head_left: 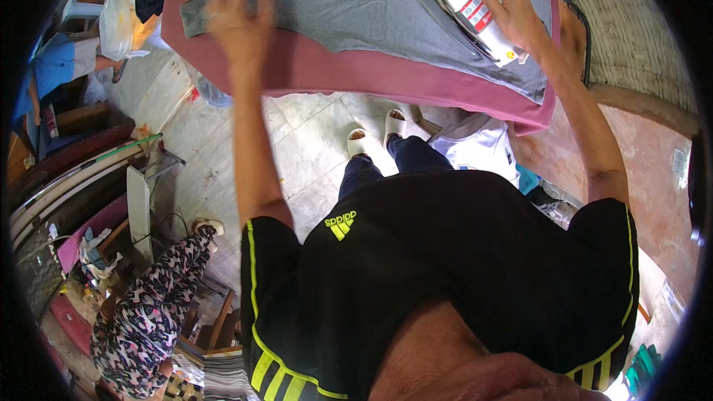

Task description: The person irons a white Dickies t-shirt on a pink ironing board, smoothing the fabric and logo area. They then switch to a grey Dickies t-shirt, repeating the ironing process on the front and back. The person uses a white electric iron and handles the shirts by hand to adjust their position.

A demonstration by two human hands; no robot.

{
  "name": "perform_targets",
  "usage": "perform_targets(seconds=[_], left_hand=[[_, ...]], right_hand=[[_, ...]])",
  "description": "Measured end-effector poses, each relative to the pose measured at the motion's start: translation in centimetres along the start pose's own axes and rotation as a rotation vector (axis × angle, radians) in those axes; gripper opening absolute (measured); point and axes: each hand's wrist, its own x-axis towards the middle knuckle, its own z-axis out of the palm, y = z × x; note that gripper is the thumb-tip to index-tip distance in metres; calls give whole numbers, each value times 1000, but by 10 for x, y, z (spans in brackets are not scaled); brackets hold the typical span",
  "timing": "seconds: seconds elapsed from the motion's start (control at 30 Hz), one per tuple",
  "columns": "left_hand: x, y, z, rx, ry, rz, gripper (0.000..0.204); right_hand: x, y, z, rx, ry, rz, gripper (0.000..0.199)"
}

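A grey shirt (pixel 319 18) with a colourful printed badge lies spread over a board with a maroon cloth cover (pixel 297 70). My right hand (pixel 509 11) is closed around the handle of a white clothes iron (pixel 464 4) with a shiny metal soleplate. The iron is over the right part of the shirt, tilted so that its metal edge shows on the left; whether it touches the fabric I cannot tell. My left hand (pixel 241 15) is over the shirt's left edge, blurred by motion, with its fingers apart and nothing seen in them.
White cloth (pixel 475 145) hangs or lies below the board's right side. A person in patterned trousers (pixel 148 312) is at the lower left, another in blue (pixel 56 67) at the far left. Stacked boards (pixel 74 178) stand left; a pinkish wall (pixel 631 148) is at right.
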Motion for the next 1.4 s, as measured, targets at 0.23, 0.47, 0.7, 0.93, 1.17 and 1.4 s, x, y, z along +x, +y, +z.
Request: perform_targets(seconds=[0.23, 0.47, 0.7, 0.93, 1.17, 1.4], left_hand=[[-32, 126, 61, -238, -260, -57, 18], [-36, 107, 53, -173, -220, -198, 12], [-72, 40, -80, 387, -349, -607, 23], [-82, 140, -29, -33, -213, -267, 24], [-94, 122, -23, -70, -235, -176, 21], [-98, 119, -27, -286, -169, -301, 21]], right_hand=[[9, -10, -1, 25, 37, -24, 43], [16, -4, -3, 10, -45, -168, 41], [-10, -11, -16, 43, -410, -361, 39], [16, -43, 7, 161, -337, -388, 38], [0, -41, 8, 298, -386, -330, 43], [-31, -84, 29, 313, -371, -179, 36]])
